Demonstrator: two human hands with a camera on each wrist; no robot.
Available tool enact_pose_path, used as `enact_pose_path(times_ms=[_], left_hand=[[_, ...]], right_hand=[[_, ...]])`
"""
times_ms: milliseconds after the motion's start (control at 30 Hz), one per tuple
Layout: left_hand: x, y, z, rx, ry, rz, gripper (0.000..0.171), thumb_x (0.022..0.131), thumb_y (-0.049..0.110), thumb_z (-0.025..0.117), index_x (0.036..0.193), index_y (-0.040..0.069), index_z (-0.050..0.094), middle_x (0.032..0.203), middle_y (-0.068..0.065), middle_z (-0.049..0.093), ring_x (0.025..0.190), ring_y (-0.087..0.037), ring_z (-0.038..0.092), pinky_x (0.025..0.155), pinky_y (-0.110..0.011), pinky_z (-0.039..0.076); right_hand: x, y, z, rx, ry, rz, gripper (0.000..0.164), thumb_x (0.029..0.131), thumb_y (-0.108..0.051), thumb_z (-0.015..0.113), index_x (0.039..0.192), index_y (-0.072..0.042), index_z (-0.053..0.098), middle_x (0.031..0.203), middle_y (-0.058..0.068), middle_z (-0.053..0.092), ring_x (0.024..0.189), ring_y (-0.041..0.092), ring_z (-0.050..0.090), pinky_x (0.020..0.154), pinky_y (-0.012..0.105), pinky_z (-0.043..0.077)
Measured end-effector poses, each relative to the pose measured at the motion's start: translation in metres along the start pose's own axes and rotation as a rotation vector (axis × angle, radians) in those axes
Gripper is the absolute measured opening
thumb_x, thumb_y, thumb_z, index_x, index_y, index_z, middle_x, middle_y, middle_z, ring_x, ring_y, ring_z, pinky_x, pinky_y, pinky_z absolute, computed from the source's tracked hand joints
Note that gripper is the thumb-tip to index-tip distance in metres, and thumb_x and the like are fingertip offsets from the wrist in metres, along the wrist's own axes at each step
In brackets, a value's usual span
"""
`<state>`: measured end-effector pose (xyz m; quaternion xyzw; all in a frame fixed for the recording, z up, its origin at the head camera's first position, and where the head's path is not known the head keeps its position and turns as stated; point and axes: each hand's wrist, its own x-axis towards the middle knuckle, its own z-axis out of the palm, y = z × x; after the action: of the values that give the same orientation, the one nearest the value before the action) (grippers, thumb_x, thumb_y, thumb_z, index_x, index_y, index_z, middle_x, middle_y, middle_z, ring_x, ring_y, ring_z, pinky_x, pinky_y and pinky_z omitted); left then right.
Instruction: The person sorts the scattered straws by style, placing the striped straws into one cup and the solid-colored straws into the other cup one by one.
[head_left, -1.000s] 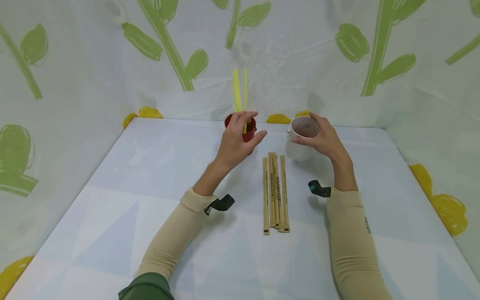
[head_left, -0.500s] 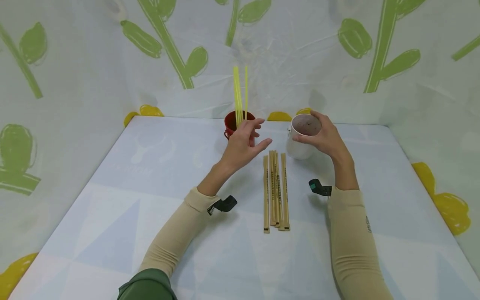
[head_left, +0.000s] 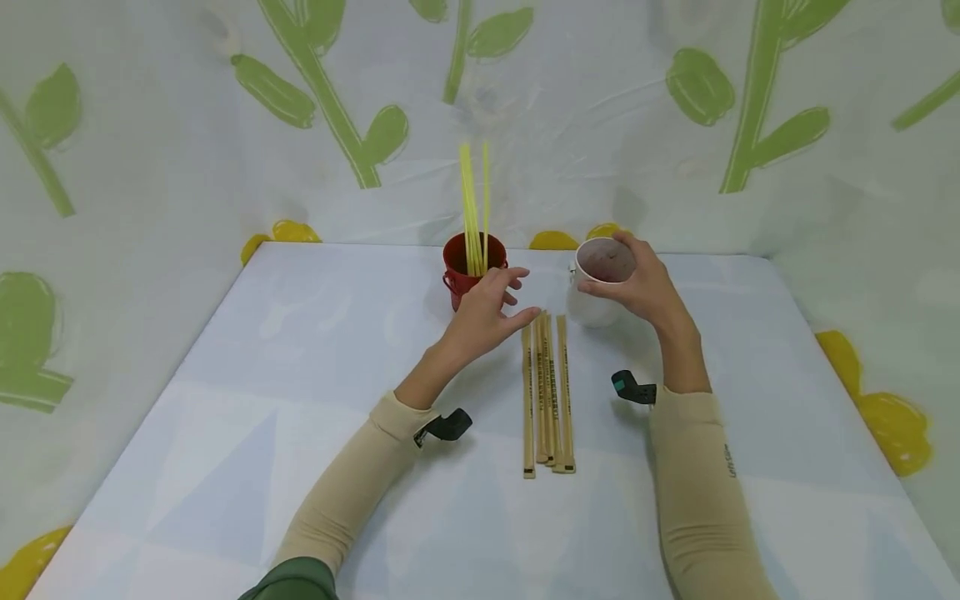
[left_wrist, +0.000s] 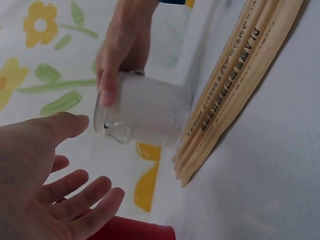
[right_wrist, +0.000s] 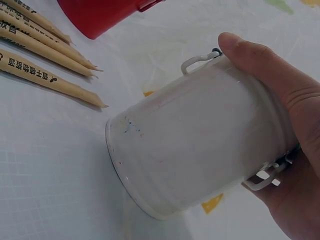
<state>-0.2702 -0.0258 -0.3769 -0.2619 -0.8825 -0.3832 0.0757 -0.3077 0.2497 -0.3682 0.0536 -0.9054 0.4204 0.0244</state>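
My left hand (head_left: 483, 318) hovers with spread, relaxed fingers in front of the small red bucket (head_left: 459, 282) and holds nothing. Several yellow straws (head_left: 469, 204) stand upright in that bucket, whose lower front is partly hidden by the hand. On the right, my right hand (head_left: 651, 283) grips a white metal bucket (right_wrist: 195, 140) at its rim, thumb on the near side. Small wire handle loops show on the white bucket's sides. Between the arms lies a row of several straws in brown paper wrappers (head_left: 547, 400), printed with dark lettering; the left thumb overlaps their far ends in the head view.
Both buckets are near the far edge of a table (head_left: 315, 333) covered in a pale blue and white cloth. A wall sheet (head_left: 577, 150) printed with green leaves and yellow flowers rises behind and on both sides.
My left hand has drawn back from the red bucket, toward me and slightly right, so the bucket and the yellow straws show more fully. My right hand stays on the white bucket.
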Motion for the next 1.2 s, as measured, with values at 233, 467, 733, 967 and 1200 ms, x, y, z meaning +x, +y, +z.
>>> enact_pose_path(times_ms=[233, 467, 733, 967, 1200], left_hand=[[-0.002, 0.001, 0.009, -0.005, -0.113, -0.047, 0.059, 0.089, 0.029, 0.071, 0.141, 0.014, 0.046, 0.123, -0.010, 0.060, 0.100, -0.018, 0.066, 0.084, -0.030, 0.059], [-0.005, -0.003, 0.019, 0.037, -0.246, -0.187, 0.068, 0.087, 0.028, 0.073, 0.145, 0.011, 0.042, 0.117, -0.010, 0.063, 0.090, -0.016, 0.064, 0.078, -0.027, 0.058], [-0.005, -0.010, 0.026, 0.031, -0.339, -0.285, 0.074, 0.086, 0.027, 0.075, 0.148, 0.008, 0.038, 0.102, -0.007, 0.063, 0.067, -0.014, 0.062, 0.064, -0.022, 0.054], [-0.004, -0.011, 0.035, 0.032, -0.400, -0.309, 0.070, 0.088, 0.025, 0.073, 0.147, 0.006, 0.039, 0.087, -0.004, 0.062, 0.058, -0.014, 0.062, 0.056, -0.020, 0.051], [-0.003, -0.005, 0.031, 0.161, -0.436, -0.244, 0.025, 0.086, 0.020, 0.075, 0.096, 0.006, 0.057, 0.080, -0.004, 0.057, 0.073, -0.015, 0.056, 0.057, -0.021, 0.042]], right_hand=[[-0.003, 0.002, -0.001, -0.020, 0.038, -0.013, 0.109, 0.069, -0.055, 0.083, 0.153, -0.015, 0.027, 0.153, 0.016, 0.035, 0.134, 0.037, 0.037, 0.108, 0.065, 0.035], [-0.006, 0.006, 0.001, -0.005, 0.026, -0.004, 0.108, 0.069, -0.054, 0.084, 0.153, -0.015, 0.029, 0.151, 0.016, 0.037, 0.133, 0.037, 0.039, 0.106, 0.063, 0.038], [0.002, 0.004, 0.007, -0.008, 0.026, -0.018, 0.110, 0.067, -0.057, 0.084, 0.152, -0.015, 0.029, 0.152, 0.014, 0.037, 0.134, 0.035, 0.039, 0.108, 0.062, 0.037], [0.005, 0.007, 0.004, -0.035, 0.034, -0.024, 0.110, 0.067, -0.057, 0.084, 0.153, -0.016, 0.029, 0.152, 0.014, 0.037, 0.135, 0.036, 0.040, 0.108, 0.062, 0.037], [0.006, 0.008, 0.007, -0.012, 0.059, -0.036, 0.107, 0.067, -0.056, 0.085, 0.152, -0.018, 0.032, 0.150, 0.014, 0.039, 0.134, 0.036, 0.040, 0.107, 0.062, 0.038]])
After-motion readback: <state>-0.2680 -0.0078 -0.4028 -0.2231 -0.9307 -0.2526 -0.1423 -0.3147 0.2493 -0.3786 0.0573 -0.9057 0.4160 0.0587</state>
